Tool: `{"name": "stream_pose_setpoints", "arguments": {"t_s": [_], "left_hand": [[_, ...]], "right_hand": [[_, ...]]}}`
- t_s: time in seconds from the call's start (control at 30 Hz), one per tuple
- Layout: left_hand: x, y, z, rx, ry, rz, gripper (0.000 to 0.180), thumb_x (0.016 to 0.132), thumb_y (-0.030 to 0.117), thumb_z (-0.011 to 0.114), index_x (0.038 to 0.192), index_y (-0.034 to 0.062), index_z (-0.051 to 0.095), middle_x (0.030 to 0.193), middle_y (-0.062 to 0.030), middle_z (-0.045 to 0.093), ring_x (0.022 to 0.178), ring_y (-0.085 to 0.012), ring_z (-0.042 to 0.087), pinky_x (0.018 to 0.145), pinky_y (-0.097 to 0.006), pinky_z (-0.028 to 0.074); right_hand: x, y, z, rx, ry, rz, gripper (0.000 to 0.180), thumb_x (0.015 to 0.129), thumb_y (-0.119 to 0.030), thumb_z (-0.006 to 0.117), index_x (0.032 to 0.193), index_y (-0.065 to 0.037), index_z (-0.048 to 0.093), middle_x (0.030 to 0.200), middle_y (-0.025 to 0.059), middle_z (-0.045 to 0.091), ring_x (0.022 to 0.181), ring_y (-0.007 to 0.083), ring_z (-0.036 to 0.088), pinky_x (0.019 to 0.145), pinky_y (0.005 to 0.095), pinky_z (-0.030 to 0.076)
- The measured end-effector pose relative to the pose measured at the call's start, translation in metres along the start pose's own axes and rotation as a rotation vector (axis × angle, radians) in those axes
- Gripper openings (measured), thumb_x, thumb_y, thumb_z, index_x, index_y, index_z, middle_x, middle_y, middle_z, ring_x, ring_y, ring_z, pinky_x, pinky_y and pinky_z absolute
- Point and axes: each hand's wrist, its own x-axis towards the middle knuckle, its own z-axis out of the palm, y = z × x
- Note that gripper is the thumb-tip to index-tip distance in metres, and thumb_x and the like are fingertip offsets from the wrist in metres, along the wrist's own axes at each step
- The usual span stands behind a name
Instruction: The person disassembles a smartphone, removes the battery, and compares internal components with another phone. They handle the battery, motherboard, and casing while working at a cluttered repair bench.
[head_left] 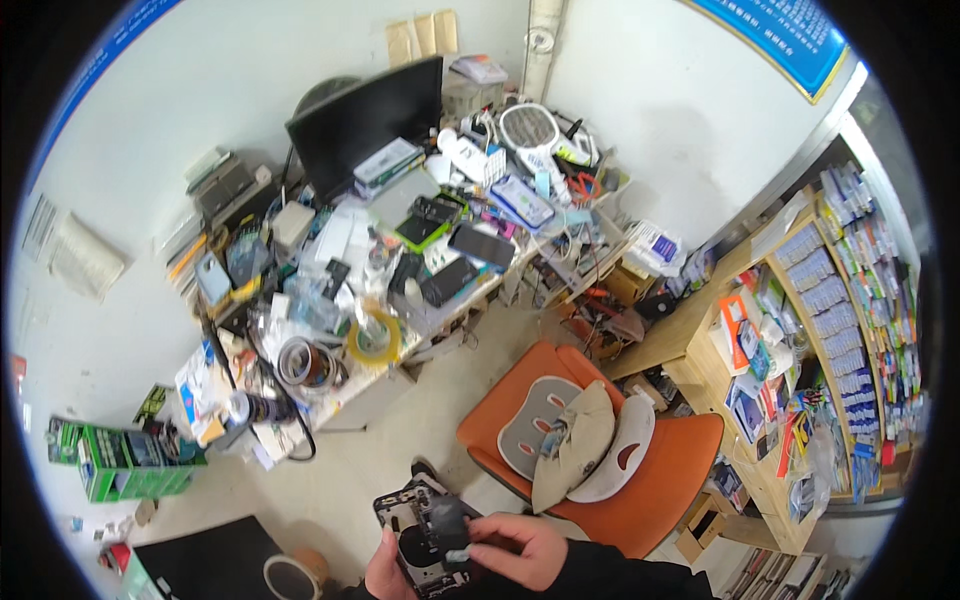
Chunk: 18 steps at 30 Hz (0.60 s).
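Observation:
At the lower middle, my left hand (383,570) grips the edge of an opened phone (405,525). Its black and silver inner parts show, with a dark round area near the centre. My right hand (525,552) comes in from the right, thumb and fingers pinched on a dark grey flat piece (447,520) over the phone's right side. Whether that piece is still joined to the phone I cannot tell. A small pale bit (457,555) shows by the right fingertips.
Ahead stands a cluttered desk (425,325) with a monitor (370,125), several phones and a yellow tape roll (373,338). An orange chair (650,480) with cushions is to the right. Beyond it is a wooden shelf unit (690,370). A green box (130,465) sits at left.

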Motion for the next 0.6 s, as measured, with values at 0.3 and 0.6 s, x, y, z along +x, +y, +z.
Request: {"name": "stream_pose_setpoints", "arguments": {"t_s": [0.3,0.6], "left_hand": [[0.028,0.108,-0.021,0.204,0.005,0.142,0.051,0.109,0.029,0.050,0.148,-0.0039,0.047,0.146,-0.0210,0.058,0.130,-0.0344,0.060,0.110,-0.045,0.050],[0.087,0.175,-0.026,-0.085,0.220,0.459,0.048,0.108,0.022,0.048,0.153,0.0093,0.037,0.143,-0.0326,0.056,0.119,-0.0436,0.064,0.096,-0.060,0.058]], "right_hand": [[0.092,-0.039,0.080,-0.622,-0.100,-0.216,0.025,0.093,-0.018,0.077,0.115,-0.005,0.072,0.096,0.0084,0.070,0.079,0.0199,0.070,0.071,0.0294,0.054],[0.223,-0.097,0.080,-0.956,-0.327,-0.385,0.032,0.093,-0.030,0.076,0.117,-0.012,0.068,0.113,0.0074,0.062,0.082,0.0259,0.069,0.066,0.0335,0.055]]}}
